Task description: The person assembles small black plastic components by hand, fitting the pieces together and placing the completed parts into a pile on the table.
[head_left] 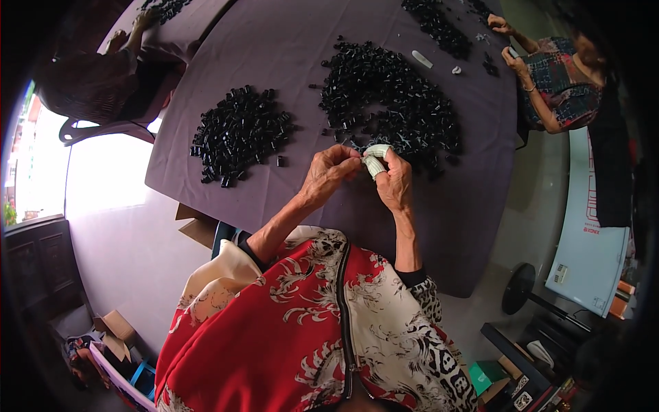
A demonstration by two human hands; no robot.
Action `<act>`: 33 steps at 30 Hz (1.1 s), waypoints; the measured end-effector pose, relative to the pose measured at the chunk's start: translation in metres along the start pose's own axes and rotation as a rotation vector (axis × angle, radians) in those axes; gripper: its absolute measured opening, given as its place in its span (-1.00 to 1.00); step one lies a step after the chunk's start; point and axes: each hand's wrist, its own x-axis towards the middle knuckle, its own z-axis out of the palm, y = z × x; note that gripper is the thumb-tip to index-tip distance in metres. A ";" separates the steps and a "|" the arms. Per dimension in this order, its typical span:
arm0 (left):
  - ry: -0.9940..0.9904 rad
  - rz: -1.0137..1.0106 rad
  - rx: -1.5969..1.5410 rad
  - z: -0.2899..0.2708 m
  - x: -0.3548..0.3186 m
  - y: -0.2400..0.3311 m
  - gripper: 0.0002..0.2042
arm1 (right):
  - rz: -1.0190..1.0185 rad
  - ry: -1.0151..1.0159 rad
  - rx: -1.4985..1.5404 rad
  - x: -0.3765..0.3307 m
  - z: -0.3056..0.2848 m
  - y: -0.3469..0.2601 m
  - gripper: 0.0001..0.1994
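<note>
Broadly, the desk (302,58) bears a large black heap (415,103) just beyond the right hand (396,184); a smaller heap (240,136) lies left, nearer the left hand (325,176). Each grip is pressed together at the tips, the right in white covers (374,167), and the two meet; what sits between is too small to tell. Heaped pieces (353,75) look short and glossy, long axes mixed; a loose piece (280,161) lies beside the smaller heap.

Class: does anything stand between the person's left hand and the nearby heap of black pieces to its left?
Just one loose black piece lies on the purple tablecloth between the left hand and the heap. It lies low, so it probably hardly obstructs.
</note>
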 end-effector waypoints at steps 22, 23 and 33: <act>0.113 0.092 0.121 -0.027 0.020 0.019 -0.90 | 0.148 -0.014 0.212 0.006 -0.014 -0.023 -0.83; 0.052 0.100 -0.018 -0.018 0.014 0.025 -0.91 | 0.148 -0.013 0.211 0.008 -0.013 -0.026 -0.83; -0.071 0.121 -0.155 0.008 0.002 0.038 -0.87 | -0.032 0.040 0.050 0.012 -0.018 -0.034 -0.85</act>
